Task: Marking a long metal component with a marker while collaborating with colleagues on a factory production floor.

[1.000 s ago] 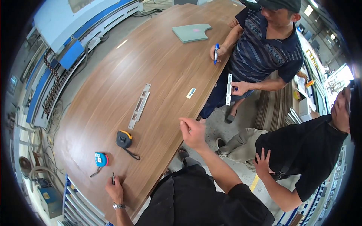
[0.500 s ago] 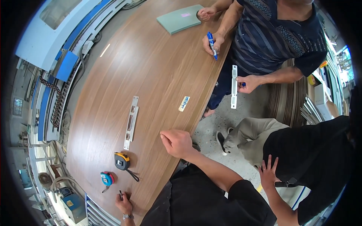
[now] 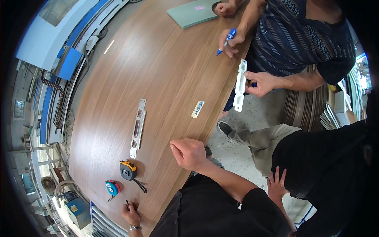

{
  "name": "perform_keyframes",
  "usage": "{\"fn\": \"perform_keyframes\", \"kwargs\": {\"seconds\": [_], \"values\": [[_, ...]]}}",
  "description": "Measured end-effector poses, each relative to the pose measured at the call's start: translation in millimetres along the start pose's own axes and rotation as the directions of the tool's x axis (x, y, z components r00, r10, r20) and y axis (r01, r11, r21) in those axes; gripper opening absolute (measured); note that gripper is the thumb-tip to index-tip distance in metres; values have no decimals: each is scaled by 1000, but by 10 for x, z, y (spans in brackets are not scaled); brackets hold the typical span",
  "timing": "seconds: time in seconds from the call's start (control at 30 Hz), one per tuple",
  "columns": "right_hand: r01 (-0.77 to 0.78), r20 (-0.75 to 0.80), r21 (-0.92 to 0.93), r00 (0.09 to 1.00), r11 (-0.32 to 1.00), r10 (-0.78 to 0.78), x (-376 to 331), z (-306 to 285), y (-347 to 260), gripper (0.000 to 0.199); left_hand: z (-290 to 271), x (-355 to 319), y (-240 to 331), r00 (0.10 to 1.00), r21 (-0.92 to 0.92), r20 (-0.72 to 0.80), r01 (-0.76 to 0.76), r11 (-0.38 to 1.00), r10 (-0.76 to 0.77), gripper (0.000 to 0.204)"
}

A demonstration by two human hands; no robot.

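My right hand (image 3: pixel 190 155) rests curled in a loose fist on the brown wood-grain panel (image 3: pixel 106 138), near its right edge; nothing shows in it. At the lower left, my left hand (image 3: pixel 130 215), a metal watch at its wrist, is closed on a short black pen-like stick (image 3: pixel 127 204). Just beyond it lie a blue-and-red tape measure (image 3: pixel 112 188) and a black-and-yellow tape measure (image 3: pixel 128 170) with a strap. Farther up lies a slotted metal lock strike plate (image 3: pixel 137 128). A yellowish label (image 3: pixel 197 109) is on the panel beyond my fist.
At the far right a co-worker's hand (image 3: pixel 232 42) holds a blue marker (image 3: pixel 227 40); the other holds a white slotted strip (image 3: pixel 240 86) over the panel's edge. A grey-green board (image 3: pixel 191 14) lies at the far end. Another person in black (image 3: pixel 323 166) stands at right. Machinery (image 3: pixel 51 35) lines the left.
The co-worker has turned the white strip so its hollow side shows and brought it to the panel's edge. The marker hand has shifted slightly right and turned. My hands have stayed nearly still.
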State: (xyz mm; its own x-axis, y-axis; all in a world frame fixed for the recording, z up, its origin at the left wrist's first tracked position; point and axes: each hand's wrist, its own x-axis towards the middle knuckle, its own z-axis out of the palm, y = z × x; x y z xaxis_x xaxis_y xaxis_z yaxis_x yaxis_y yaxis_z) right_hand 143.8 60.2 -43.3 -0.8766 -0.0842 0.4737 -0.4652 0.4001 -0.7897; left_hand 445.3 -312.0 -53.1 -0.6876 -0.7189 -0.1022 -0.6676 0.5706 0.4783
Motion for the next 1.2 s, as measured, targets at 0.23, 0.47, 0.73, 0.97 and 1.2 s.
{"fn": "perform_keyframes", "kwargs": {"seconds": [0.23,0.47,0.73,0.97,1.2], "values": [[-9,22,-10,1000,1000,9,17,21,-4,5,-1,2,-43,1000,-69,10,-7,998,8,27],[-19,25,-23,1000,1000,19,34,26,-24,5,2,0,-103,1000,-9,18,6,1000,-6,27],[-24,51,-59,998,998,27,42,30,-23,6,42,-2,-111,1000,-58,-22,8,998,-10,29],[-20,70,-62,997,998,25,56,38,-30,6,40,-8,-73,999,-67,-37,-15,998,13,32],[-16,70,-60,997,998,20,65,34,-43,6,46,-13,-73,999,-89,-42,-24,996,21,32]]}}
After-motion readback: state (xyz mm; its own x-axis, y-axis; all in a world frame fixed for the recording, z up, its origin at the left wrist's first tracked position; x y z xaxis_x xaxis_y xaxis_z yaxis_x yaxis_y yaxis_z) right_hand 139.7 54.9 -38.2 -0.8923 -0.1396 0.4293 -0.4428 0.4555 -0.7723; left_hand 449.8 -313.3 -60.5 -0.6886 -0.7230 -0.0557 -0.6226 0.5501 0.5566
